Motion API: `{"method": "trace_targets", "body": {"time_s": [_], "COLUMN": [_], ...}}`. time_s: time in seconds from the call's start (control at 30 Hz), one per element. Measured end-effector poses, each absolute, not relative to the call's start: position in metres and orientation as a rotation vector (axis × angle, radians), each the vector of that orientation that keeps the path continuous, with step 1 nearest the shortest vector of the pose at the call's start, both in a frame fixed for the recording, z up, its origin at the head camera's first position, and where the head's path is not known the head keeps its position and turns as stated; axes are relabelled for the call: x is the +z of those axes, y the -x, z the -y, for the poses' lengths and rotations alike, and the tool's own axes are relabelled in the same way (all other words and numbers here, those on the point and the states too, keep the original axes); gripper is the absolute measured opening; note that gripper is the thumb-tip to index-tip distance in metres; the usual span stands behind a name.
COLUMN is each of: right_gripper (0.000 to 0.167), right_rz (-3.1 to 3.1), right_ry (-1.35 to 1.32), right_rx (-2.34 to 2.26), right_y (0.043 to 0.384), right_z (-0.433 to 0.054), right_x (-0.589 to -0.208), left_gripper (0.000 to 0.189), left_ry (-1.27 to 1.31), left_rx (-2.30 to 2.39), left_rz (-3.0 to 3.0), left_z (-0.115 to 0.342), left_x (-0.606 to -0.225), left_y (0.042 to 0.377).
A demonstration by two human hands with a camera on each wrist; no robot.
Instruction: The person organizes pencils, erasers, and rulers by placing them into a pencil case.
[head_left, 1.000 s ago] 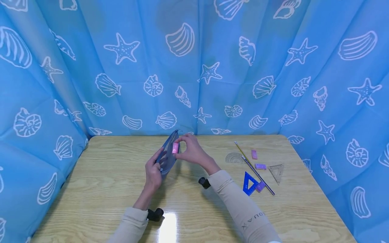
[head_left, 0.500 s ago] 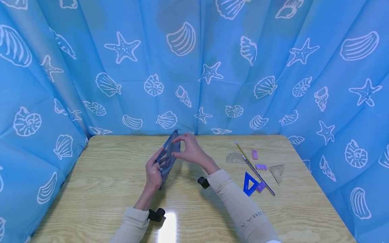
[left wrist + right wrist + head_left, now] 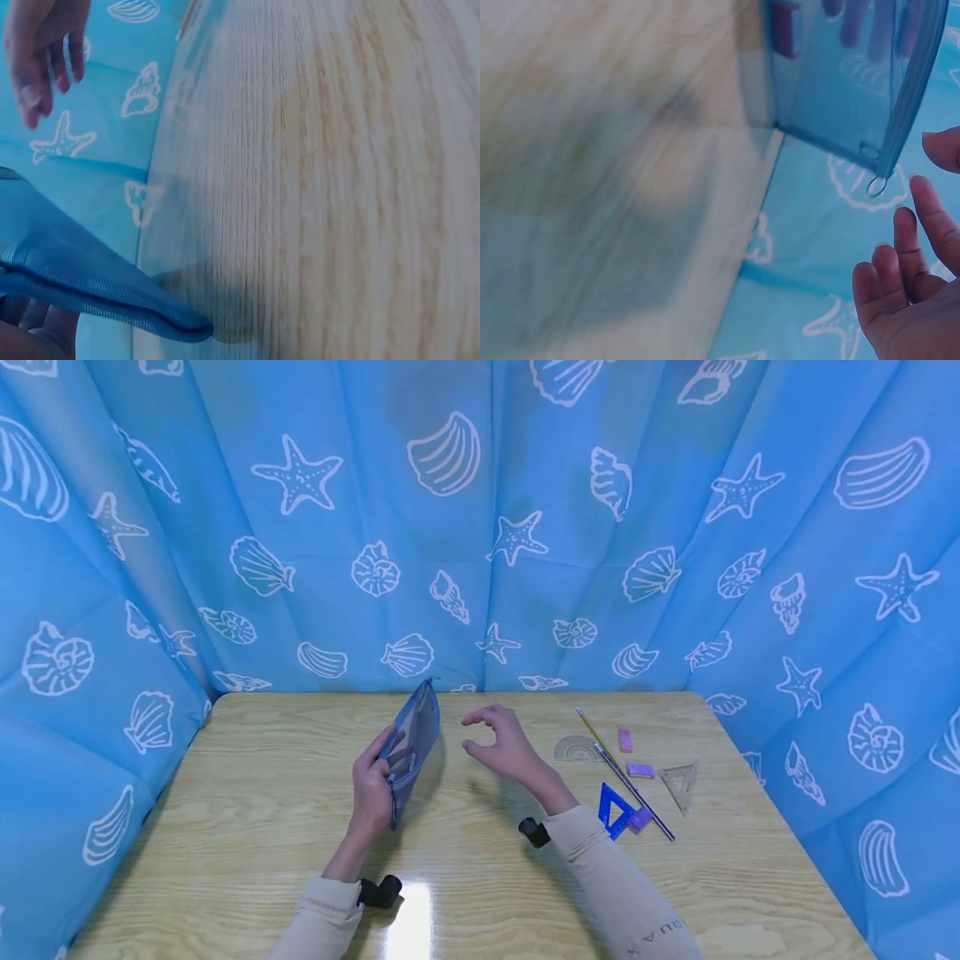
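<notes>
A blue see-through zip pouch is held up tilted over the table by my left hand, whose fingers grip its open edge. Through the pouch's mesh in the right wrist view an eraser shows inside. To the right of the pouch, apart from it, my right hand hangs in the air with thumb and fingers spread and nothing between them. The left wrist view catches only the pouch's lower corner and part of each hand.
Right of my hands lie a protractor, a yellow pencil, a dark pencil, a clear set square and a blue set square. Purple erasers lie among them. A blue curtain stands behind the wooden table.
The pink eraser pinched in my right hand has gone into the pouch. My right hand has since drawn back to the right, fingers apart. My left hand keeps holding the pouch.
</notes>
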State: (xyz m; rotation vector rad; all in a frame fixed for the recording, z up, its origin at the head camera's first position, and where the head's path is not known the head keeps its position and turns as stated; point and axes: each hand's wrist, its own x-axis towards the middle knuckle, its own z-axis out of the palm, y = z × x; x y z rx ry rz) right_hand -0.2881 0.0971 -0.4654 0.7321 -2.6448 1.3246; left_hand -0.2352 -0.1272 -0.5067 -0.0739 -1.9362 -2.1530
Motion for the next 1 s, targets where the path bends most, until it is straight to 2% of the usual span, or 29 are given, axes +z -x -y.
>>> {"method": "trace_targets", "body": {"time_s": [0.33, 0.63, 1.0], "right_gripper": [0.028, 0.036, 0.035], "right_rz": [2.69, 2.792, 2.731], "right_ry": [-0.656, -0.559, -0.583], "right_rx": [1.304, 1.282, 1.189], "right_y": [0.272, 0.262, 0.262], "right_z": [-0.133, -0.178, -0.222], "right_x": [-0.478, -0.5, -0.507], "left_gripper": [0.063, 0.062, 0.062], "left_ry": [0.048, 0.072, 0.106], "left_rx": [-2.122, -2.146, -2.146], "left_rz": [2.065, 2.06, 2.059], "left_z": [0.131, 0.133, 0.133], "left_x": [-0.503, -0.504, -0.504], "left_y": [0.234, 0.23, 0.231]}}
